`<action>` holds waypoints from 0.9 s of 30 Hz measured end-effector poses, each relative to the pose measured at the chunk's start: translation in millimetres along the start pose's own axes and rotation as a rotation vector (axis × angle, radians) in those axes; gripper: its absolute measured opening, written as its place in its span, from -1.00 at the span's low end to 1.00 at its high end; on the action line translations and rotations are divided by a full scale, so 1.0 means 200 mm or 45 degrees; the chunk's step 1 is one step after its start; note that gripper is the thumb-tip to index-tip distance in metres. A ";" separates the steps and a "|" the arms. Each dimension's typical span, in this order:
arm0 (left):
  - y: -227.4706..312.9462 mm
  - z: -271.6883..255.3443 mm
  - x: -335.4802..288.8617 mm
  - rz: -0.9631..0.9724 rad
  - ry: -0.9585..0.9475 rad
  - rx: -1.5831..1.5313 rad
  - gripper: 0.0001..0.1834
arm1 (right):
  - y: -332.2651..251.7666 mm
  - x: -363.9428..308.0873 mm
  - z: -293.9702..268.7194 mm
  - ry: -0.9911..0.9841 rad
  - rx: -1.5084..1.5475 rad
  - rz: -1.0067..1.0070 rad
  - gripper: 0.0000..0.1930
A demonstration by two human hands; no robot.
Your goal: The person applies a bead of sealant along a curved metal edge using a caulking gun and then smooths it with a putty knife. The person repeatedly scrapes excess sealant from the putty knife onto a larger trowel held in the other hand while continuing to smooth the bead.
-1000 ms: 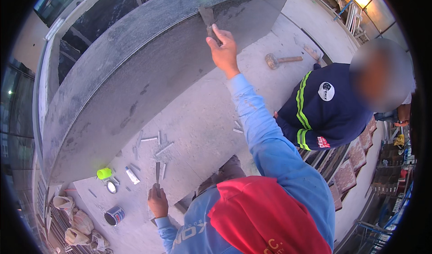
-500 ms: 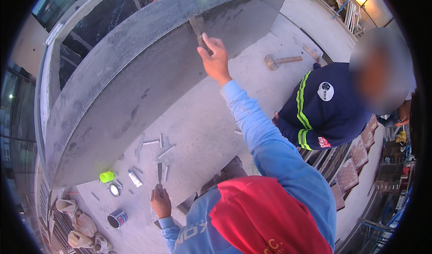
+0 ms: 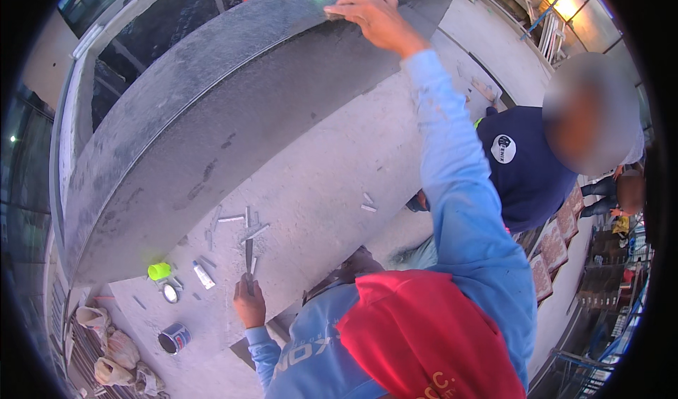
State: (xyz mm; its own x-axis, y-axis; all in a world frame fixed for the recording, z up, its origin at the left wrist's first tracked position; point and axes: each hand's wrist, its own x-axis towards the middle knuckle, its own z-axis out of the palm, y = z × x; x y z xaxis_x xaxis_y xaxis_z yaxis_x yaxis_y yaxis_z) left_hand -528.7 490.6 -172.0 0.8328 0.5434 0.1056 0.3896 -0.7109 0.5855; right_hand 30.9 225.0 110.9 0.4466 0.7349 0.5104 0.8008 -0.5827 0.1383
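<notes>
My right hand (image 3: 374, 19) reaches to the top edge of a curved grey slab (image 3: 233, 116), its fingers closed and laid along the rim. A putty knife (image 3: 334, 15) is in it, mostly hidden beneath the fingers. Low and nearer to me, my left hand (image 3: 249, 306) grips a second, narrow putty knife (image 3: 248, 254), blade pointing away. Beside that blade lie several thin grey strips (image 3: 230, 219). Left of them are a white tube (image 3: 204, 275), a lime-green cup (image 3: 159, 271) and a small round lid with white paste (image 3: 170, 293).
A dark blue can (image 3: 174, 338) stands at lower left, near cloth bags (image 3: 116, 356). At right, a co-worker in a navy jacket (image 3: 526, 176) is close to my right arm. Behind are stacked reddish tiles (image 3: 553, 247). A window frame (image 3: 88, 67) runs beyond the slab.
My right hand has moved right and farther up, from below the slab's rim onto it. My raised arm now hides the mallet seen before. My left hand has barely shifted.
</notes>
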 end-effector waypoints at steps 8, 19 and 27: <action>0.07 0.06 0.03 -0.015 0.012 -0.023 -0.61 | 0.34 0.16 -0.01 -0.223 0.251 -0.257 -0.59; 0.07 0.00 0.04 -0.051 0.013 0.042 -0.61 | 0.72 -0.12 0.09 0.259 0.343 0.187 -0.60; 0.15 -0.01 0.12 0.066 -0.005 -0.010 -0.67 | -0.04 -0.40 0.48 0.778 1.521 1.290 -0.55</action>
State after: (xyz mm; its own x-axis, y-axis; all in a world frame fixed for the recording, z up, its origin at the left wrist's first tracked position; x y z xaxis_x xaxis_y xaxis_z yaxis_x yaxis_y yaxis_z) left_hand -497.3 484.1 -150.2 0.8534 0.5041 0.1327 0.3429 -0.7346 0.5855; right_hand 26.7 204.3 -12.2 0.9558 -0.1458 0.2554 0.2686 0.0791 -0.9600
